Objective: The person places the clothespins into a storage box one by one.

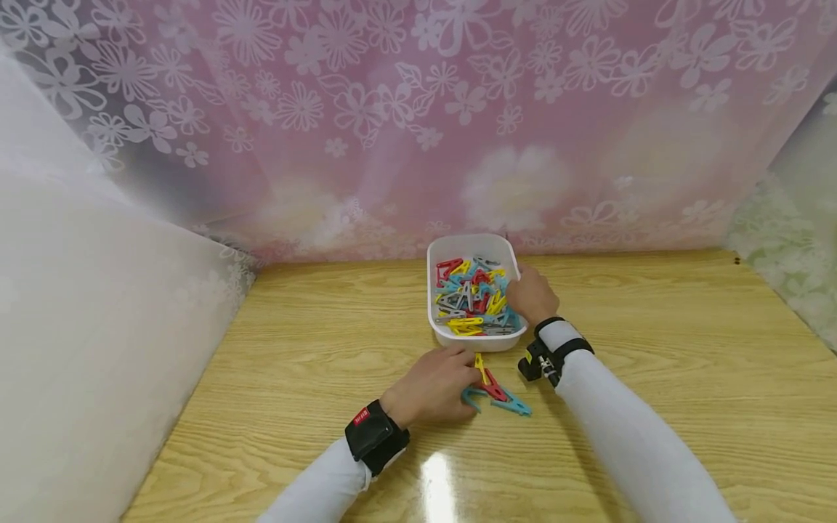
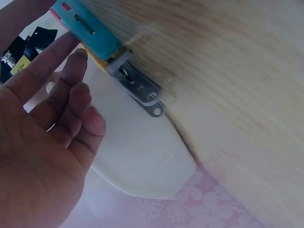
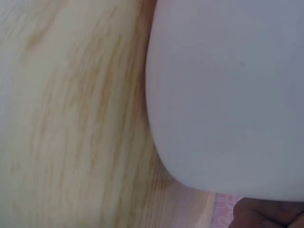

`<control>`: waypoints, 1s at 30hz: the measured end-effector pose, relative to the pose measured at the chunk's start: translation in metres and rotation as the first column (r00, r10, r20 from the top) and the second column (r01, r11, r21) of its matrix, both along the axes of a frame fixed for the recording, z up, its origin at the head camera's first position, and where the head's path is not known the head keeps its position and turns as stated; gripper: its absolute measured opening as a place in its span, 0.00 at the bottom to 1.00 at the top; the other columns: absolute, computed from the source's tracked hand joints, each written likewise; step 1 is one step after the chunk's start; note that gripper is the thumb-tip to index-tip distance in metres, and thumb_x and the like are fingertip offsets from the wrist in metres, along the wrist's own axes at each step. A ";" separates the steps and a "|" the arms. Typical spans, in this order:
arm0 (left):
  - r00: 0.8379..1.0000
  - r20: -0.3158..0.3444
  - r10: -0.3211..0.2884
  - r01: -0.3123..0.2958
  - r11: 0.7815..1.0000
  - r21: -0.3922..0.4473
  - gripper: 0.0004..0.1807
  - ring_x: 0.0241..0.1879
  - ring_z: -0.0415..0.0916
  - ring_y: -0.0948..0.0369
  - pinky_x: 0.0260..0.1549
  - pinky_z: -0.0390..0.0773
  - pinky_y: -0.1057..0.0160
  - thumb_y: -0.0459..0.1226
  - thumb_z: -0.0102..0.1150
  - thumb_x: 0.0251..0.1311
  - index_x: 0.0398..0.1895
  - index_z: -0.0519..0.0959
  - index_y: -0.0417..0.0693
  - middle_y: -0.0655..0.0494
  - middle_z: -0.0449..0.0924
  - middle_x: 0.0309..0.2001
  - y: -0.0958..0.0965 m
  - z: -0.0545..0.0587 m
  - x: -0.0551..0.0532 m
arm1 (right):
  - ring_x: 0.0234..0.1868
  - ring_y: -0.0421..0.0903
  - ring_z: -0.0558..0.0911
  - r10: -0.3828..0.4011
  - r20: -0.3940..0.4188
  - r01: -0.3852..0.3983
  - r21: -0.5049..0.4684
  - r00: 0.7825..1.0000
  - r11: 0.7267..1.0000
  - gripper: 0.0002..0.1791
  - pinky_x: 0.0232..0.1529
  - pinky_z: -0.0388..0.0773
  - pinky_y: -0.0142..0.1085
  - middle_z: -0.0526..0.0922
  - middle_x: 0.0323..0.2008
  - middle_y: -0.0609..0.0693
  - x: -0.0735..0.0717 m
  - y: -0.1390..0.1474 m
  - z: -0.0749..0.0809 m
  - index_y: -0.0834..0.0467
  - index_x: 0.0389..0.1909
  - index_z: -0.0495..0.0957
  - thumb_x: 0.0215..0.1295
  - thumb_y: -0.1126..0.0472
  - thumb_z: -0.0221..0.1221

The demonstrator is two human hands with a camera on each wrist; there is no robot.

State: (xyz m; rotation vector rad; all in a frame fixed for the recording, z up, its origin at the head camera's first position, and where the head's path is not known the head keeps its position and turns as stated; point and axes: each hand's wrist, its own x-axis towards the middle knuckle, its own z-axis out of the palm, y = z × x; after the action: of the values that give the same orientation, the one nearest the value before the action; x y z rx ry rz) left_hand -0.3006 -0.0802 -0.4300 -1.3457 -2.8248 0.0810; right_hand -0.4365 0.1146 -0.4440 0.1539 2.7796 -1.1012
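Note:
A white plastic box holds many clothespins in red, yellow, blue and grey. My right hand grips the box's right side; in the right wrist view the box wall covers much of the frame, with part of the hand at the lower edge. In front of the box, my left hand pinches at a small group of clothespins, among them a yellow one, a red one and a blue one. The left wrist view shows a blue clothespin by the fingers and a grey one beyond.
The wooden table reaches back to a pink flowered curtain just behind the box. Pale cloth hangs along the left side. Both wrists carry black straps, with a small camera at the right one.

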 end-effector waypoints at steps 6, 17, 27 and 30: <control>1.000 0.022 -0.008 0.010 0.998 -0.060 0.15 0.39 0.66 0.64 0.39 0.67 0.68 0.54 0.66 0.50 0.37 0.84 0.60 0.64 0.69 0.34 0.006 0.003 -0.002 | 0.45 0.58 0.79 -0.008 0.010 0.008 -0.007 1.000 1.000 0.28 0.40 0.76 0.52 0.76 0.52 0.64 0.001 -0.002 -0.001 0.61 0.69 0.60 0.69 0.60 0.44; 0.999 -0.024 -0.037 0.035 0.996 -0.086 0.16 0.42 0.67 0.64 0.43 0.67 0.68 0.58 0.64 0.52 0.36 0.84 0.60 0.65 0.73 0.34 0.007 0.000 -0.003 | 0.44 0.57 0.80 -0.004 -0.004 0.004 0.009 1.000 1.000 0.28 0.37 0.77 0.51 0.76 0.52 0.63 0.000 0.000 -0.001 0.61 0.69 0.60 0.69 0.60 0.43; 0.995 -0.081 -0.066 0.068 0.997 0.027 0.16 0.37 0.68 0.66 0.39 0.68 0.68 0.58 0.66 0.50 0.32 0.83 0.60 0.68 0.77 0.34 0.005 0.034 -0.003 | 0.41 0.57 0.80 0.012 -0.024 -0.012 0.011 1.000 1.000 0.27 0.32 0.77 0.47 0.77 0.50 0.64 0.002 0.001 -0.002 0.61 0.68 0.61 0.68 0.60 0.42; 0.994 -0.084 -0.073 0.078 0.995 0.058 0.17 0.37 0.69 0.66 0.39 0.68 0.67 0.58 0.67 0.49 0.32 0.83 0.59 0.69 0.78 0.33 0.005 0.043 -0.003 | 0.41 0.57 0.80 0.012 -0.026 -0.012 0.014 1.000 1.000 0.27 0.32 0.77 0.47 0.78 0.49 0.63 0.002 0.001 -0.002 0.61 0.68 0.62 0.69 0.59 0.42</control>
State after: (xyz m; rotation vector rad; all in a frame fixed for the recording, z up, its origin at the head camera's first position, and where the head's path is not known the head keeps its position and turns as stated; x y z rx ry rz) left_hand -0.3038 -0.0751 -0.3868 -1.4014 -2.6837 0.0465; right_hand -0.4340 0.1157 -0.4458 0.1252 2.8075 -1.0895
